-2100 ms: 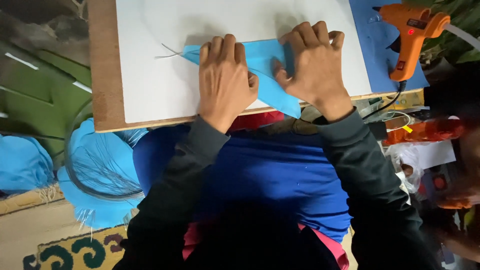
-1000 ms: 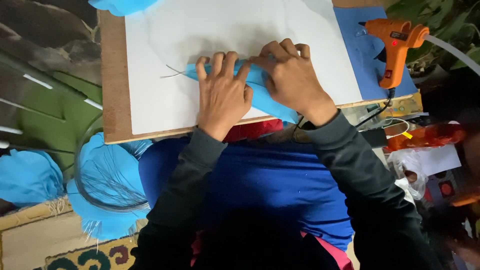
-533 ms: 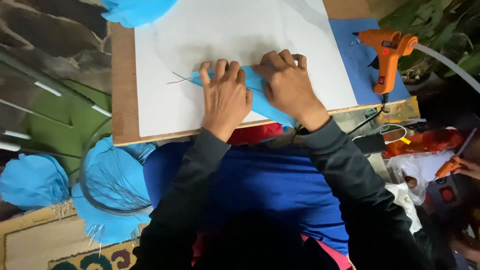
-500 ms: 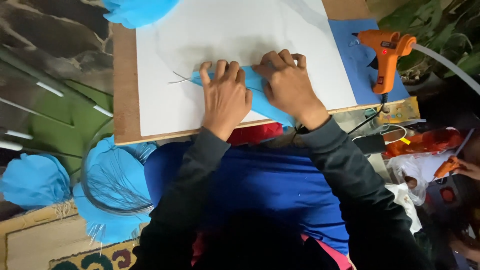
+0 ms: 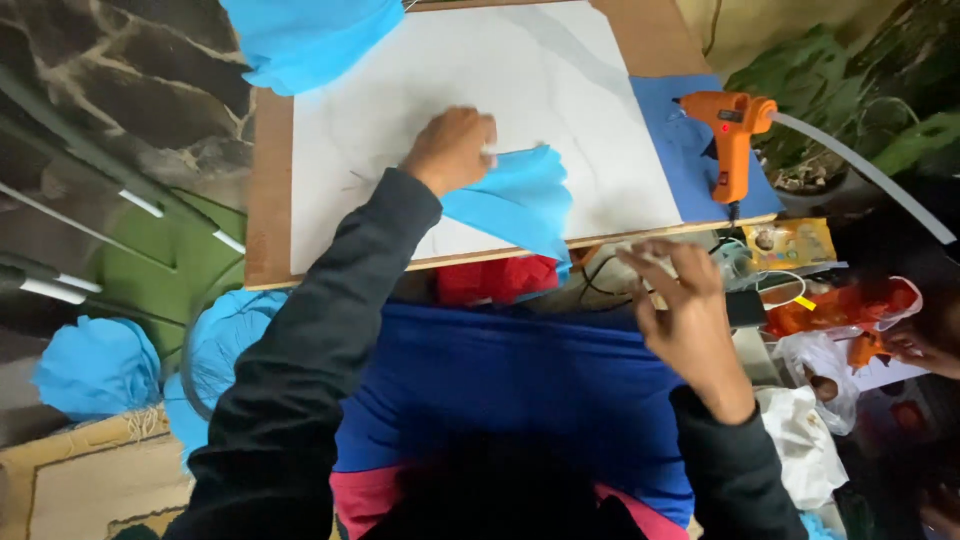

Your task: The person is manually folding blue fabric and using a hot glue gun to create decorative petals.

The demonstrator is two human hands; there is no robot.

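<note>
Blue crepe paper (image 5: pixel 515 200) pinned under the left hand (image 5: pixel 452 150) on the white board (image 5: pixel 560 90)

Left hand presses flat on the sheet's upper left end, fingers together; its long axis slants down-right, far corner overhanging the board's near edge; right hand (image 5: pixel 685 320) hangs off the board, fingers spread, holding nothing; orange glue gun (image 5: pixel 730 135) stands further right.

Bare hands (image 5: pixel 455 150) emerge from 2 long black sleeves (image 5: pixel 330 330), with blue cloth over the lap.
</note>
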